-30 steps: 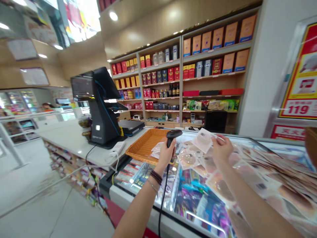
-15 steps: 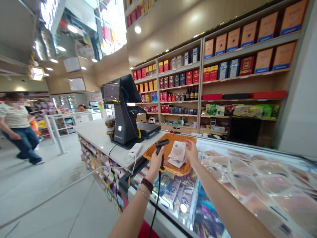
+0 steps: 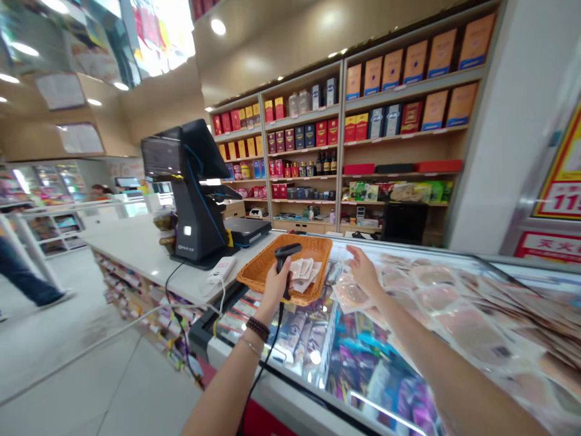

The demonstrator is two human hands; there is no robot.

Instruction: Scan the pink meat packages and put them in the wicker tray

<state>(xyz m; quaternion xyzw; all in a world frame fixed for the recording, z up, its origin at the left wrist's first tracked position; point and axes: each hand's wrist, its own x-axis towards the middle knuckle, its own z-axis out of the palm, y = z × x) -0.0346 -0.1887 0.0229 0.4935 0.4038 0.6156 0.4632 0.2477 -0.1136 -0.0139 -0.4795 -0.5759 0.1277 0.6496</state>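
left hand (image 3: 276, 281) clamped round scanner (image 3: 289, 249) by basket (image 3: 258, 267), right hand (image 3: 364, 272) stretched forward, fingers loosely apart, near packets (image 3: 350, 294)

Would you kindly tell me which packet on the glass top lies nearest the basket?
The leftmost packet, beside the right hand; the others on the glass spread farther right, away from the basket.

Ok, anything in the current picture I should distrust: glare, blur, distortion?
Head view: glare spots on the glass top; flat packets at far right smeared; shelves slant with a stretched, wide-angle look; ceiling light blown out; black scanner outline readable.
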